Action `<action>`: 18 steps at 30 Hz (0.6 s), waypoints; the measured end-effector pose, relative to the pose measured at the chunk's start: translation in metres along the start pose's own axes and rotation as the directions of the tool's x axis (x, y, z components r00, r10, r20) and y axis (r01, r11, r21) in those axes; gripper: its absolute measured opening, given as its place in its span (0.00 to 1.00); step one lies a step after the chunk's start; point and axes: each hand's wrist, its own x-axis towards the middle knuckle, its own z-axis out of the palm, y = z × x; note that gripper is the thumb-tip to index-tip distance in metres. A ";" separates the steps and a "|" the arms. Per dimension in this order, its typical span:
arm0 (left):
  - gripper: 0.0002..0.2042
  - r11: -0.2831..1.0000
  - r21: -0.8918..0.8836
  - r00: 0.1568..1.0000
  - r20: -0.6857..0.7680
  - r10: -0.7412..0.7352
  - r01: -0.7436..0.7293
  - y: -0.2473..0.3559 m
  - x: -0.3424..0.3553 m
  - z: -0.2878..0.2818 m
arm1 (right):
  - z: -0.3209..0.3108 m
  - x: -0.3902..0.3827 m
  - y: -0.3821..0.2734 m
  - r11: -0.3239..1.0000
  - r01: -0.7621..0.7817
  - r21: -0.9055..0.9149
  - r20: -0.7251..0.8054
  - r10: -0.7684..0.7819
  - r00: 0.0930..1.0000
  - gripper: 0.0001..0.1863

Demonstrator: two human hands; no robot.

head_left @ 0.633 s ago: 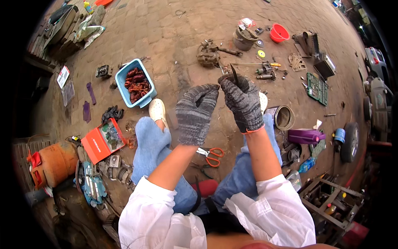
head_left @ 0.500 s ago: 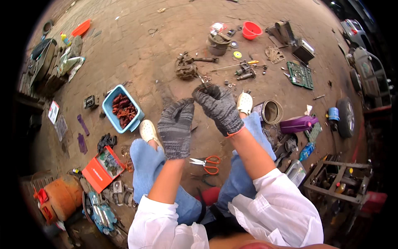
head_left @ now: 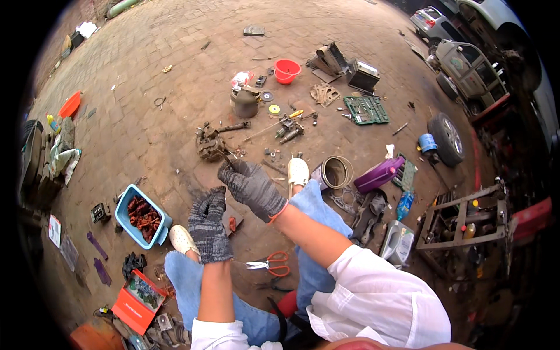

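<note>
Grey knitted work gloves cover both hands. My right hand (head_left: pixel 255 189) is closed, pinching a thin dark metal piece (head_left: pixel 225 156) whose exact kind does not show. That piece points toward a greasy, rusty mechanical assembly (head_left: pixel 210 147) on the brick floor, just beyond my fingers; whether they touch I cannot tell. My left hand (head_left: pixel 209 227) hangs slightly lower and to the left, fingers curled together, and anything inside them is hidden. Close by its right side shows a small reddish piece (head_left: pixel 233 224). Orange-handled scissors (head_left: pixel 274 264) lie between my legs.
A blue tub (head_left: pixel 165 225) of red-brown metal parts stands left, above an open red box (head_left: pixel 129 312). Ahead are a dirty pot (head_left: pixel 244 105), a red bucket (head_left: pixel 287 72) and a green socket set (head_left: pixel 366 111). Rightward lie an open can (head_left: pixel 336 172), purple jug (head_left: pixel 376 176) and metal frame (head_left: pixel 461 219).
The view has swung to the right, so the floor items sit farther left. My hands keep close together near the greasy assembly. The reddish piece beside my left hand has come into sight.
</note>
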 end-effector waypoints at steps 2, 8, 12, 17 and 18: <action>0.11 1.000 0.015 0.999 0.043 0.011 -0.012 0.012 0.002 0.008 | -0.017 0.006 0.008 0.994 -0.010 0.105 0.020 0.008 1.000 0.09; 0.09 0.995 -0.058 0.988 0.129 0.087 -0.080 0.022 -0.001 0.005 | -0.006 -0.003 -0.004 0.933 -0.126 0.338 0.053 0.114 0.992 0.09; 0.08 0.998 -0.045 0.997 0.057 0.049 -0.047 0.018 -0.001 0.001 | -0.015 0.001 0.016 0.934 0.256 -0.248 0.051 -0.251 0.967 0.14; 0.07 0.928 0.195 0.941 -0.049 0.334 -0.319 0.013 0.000 0.005 | -0.013 0.005 0.015 0.762 0.527 -0.376 0.131 -0.519 0.844 0.11; 0.07 0.862 0.314 0.902 -0.034 0.430 -0.399 0.012 0.001 0.005 | -0.014 0.004 0.016 0.838 0.459 -0.295 0.080 -0.457 0.886 0.10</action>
